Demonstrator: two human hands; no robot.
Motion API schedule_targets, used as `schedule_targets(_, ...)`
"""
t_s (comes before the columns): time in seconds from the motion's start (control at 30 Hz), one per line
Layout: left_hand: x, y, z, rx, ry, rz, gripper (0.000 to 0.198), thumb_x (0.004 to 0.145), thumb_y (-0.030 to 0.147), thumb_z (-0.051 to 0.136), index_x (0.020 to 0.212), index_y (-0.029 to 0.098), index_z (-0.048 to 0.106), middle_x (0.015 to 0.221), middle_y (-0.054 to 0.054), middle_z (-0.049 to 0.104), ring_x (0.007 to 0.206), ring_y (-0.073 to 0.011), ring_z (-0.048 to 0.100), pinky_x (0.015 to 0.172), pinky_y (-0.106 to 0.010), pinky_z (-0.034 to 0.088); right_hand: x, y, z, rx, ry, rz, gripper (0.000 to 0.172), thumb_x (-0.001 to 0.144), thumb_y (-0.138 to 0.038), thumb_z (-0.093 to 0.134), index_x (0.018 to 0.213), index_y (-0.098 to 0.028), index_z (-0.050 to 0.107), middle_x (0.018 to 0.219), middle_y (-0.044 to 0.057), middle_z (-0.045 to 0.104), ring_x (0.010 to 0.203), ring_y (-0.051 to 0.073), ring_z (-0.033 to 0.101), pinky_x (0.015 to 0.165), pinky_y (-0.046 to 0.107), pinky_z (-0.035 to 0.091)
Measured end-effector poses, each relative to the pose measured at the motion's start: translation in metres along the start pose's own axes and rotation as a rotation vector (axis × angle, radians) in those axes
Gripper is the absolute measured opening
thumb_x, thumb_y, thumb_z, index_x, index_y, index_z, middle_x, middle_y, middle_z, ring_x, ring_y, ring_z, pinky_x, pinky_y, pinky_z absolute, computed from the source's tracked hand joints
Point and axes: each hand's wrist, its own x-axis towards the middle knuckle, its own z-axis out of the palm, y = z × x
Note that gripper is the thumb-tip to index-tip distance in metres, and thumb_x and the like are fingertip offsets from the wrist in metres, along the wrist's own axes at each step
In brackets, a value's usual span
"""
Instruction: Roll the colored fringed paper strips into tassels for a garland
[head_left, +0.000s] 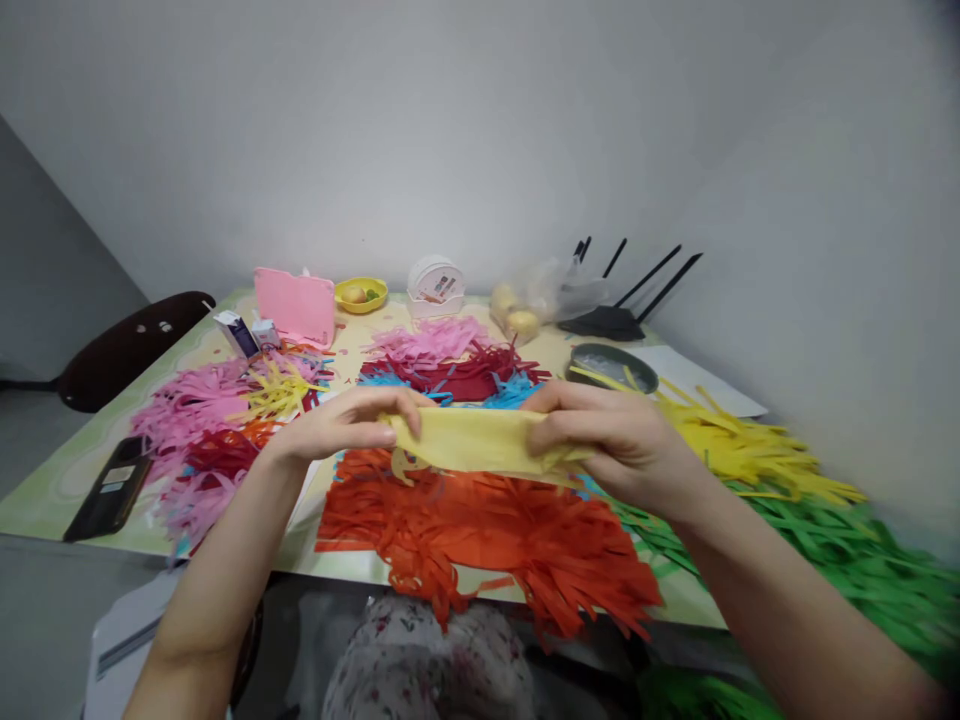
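Hands, left (pixel 341 425) and right (pixel 611 435), each pinch an end of a yellow paper strip (pixel 472 442) above orange fringed paper (pixel 495 535) on the bench (pixel 45 490)

table (pixel 52 490) w/ fringed paper piles (pixel 510 545), phone (pixel 110 487)

Pale yellow paper strip (pixel 472 440), centre of frame, off the table.
Lies horizontal, pulled taut lengthwise; one end pinched in left hand (pixel 345 425), the other in right hand (pixel 622 440). Lower edge wrinkled, small curl hanging at lower left.
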Motion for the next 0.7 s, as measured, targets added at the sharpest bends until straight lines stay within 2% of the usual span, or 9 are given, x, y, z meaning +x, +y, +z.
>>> schedule_targets(0.07, 0.009, 0.005, 0.003, 0.086, 0.054, -0.077, 0.035, 0.082, 0.043, 0.063, 0.105, 0.017, 0.059, 0.102, -0.007, 0.066, 0.091, -0.0197, 0.063, 0.075, -0.027, 0.048, -0.001, -0.001, -0.001, -0.121, -0.066, -0.032, 0.031, 0.083, -0.007, 0.043, 0.074, -0.022, 0.068, 0.086, 0.005, 0.065, 0.071, 0.013, 0.058, 0.062, 0.022, 0.042)
schedule_targets(0.1, 0.014, 0.006, 0.006, 0.177, 0.046, -0.109, 0.032, 0.082, 0.041, 0.064, 0.104, 0.018, 0.059, 0.094, -0.004, 0.066, 0.083, -0.0175, 0.062, 0.069, -0.024, 0.046, -0.002, 0.000, -0.001, -0.173, -0.091, -0.053, 0.033, 0.086, -0.009, 0.041, 0.075, -0.022, 0.069, 0.088, 0.006, 0.066, 0.071, 0.013, 0.058, 0.062, 0.023, 0.042)
schedule_targets(0.2, 0.023, 0.007, 0.012, 0.534, -0.037, -0.160, 0.016, 0.085, 0.033, 0.060, 0.082, 0.017, 0.062, 0.071, 0.001, 0.062, 0.064, -0.0135, 0.056, 0.057, -0.023, 0.036, -0.005, 0.002, -0.007, -0.265, -0.171, -0.078, 0.036, 0.091, -0.011, 0.039, 0.085, -0.024, 0.071, 0.101, 0.008, 0.067, 0.082, 0.016, 0.061, 0.069, 0.026, 0.046)
schedule_targets(0.3, 0.024, 0.006, 0.019, 0.894, 0.069, -0.197, 0.020, 0.089, 0.026, 0.055, 0.073, 0.017, 0.062, 0.067, -0.002, 0.063, 0.064, -0.0158, 0.056, 0.058, -0.026, 0.034, -0.005, -0.003, -0.014, -0.268, -0.269, -0.019, 0.030, 0.095, -0.020, 0.044, 0.115, -0.025, 0.066, 0.127, 0.012, 0.061, 0.109, 0.023, 0.061, 0.085, 0.034, 0.050)
schedule_targets(0.4, 0.022, 0.006, 0.031, 1.159, 0.157, -0.198, 0.018, 0.090, 0.024, 0.053, 0.077, 0.017, 0.064, 0.074, -0.006, 0.068, 0.074, -0.0210, 0.061, 0.068, -0.031, 0.038, 0.002, -0.012, -0.008, -0.248, -0.241, 0.048, 0.041, 0.093, -0.034, 0.055, 0.131, -0.020, 0.055, 0.130, 0.014, 0.060, 0.119, 0.026, 0.057, 0.096, 0.039, 0.048)
schedule_targets(0.47, 0.021, 0.006, 0.040, 1.230, 0.157, -0.146, 0.016, 0.092, 0.024, 0.053, 0.081, 0.017, 0.064, 0.078, -0.007, 0.070, 0.079, -0.0230, 0.062, 0.076, -0.034, 0.040, 0.010, -0.016, 0.006, -0.306, -0.216, 0.104, 0.040, 0.091, -0.032, 0.060, 0.127, -0.016, 0.057, 0.122, 0.015, 0.065, 0.113, 0.027, 0.059, 0.093, 0.039, 0.049)
schedule_targets(0.57, 0.016, 0.002, 0.046, 1.270, 0.182, -0.082, 0.015, 0.093, 0.024, 0.052, 0.085, 0.018, 0.063, 0.081, -0.007, 0.071, 0.084, -0.0241, 0.063, 0.084, -0.039, 0.041, 0.018, -0.011, 0.027, -0.496, -0.326, 0.235, 0.015, 0.090, -0.021, 0.059, 0.100, -0.014, 0.068, 0.094, 0.012, 0.071, 0.091, 0.026, 0.064, 0.074, 0.034, 0.048)
schedule_targets(0.63, 0.012, -0.004, 0.045, 1.294, 0.201, -0.115, 0.014, 0.093, 0.022, 0.051, 0.088, 0.017, 0.063, 0.084, -0.008, 0.071, 0.086, -0.0252, 0.063, 0.087, -0.042, 0.042, 0.019, -0.005, 0.034, -0.609, -0.368, 0.278, 0.016, 0.092, -0.019, 0.055, 0.083, -0.016, 0.068, 0.079, 0.009, 0.070, 0.078, 0.023, 0.063, 0.065, 0.031, 0.041)
schedule_targets(0.7, 0.007, -0.011, 0.043, 1.333, 0.231, -0.209, 0.015, 0.092, 0.015, 0.049, 0.093, 0.016, 0.064, 0.088, -0.011, 0.072, 0.093, -0.0282, 0.064, 0.090, -0.046, 0.042, 0.018, -0.002, 0.036, -0.695, -0.342, 0.253, 0.019, 0.093, -0.019, 0.054, 0.079, -0.016, 0.066, 0.075, 0.008, 0.068, 0.075, 0.022, 0.060, 0.063, 0.031, 0.036)
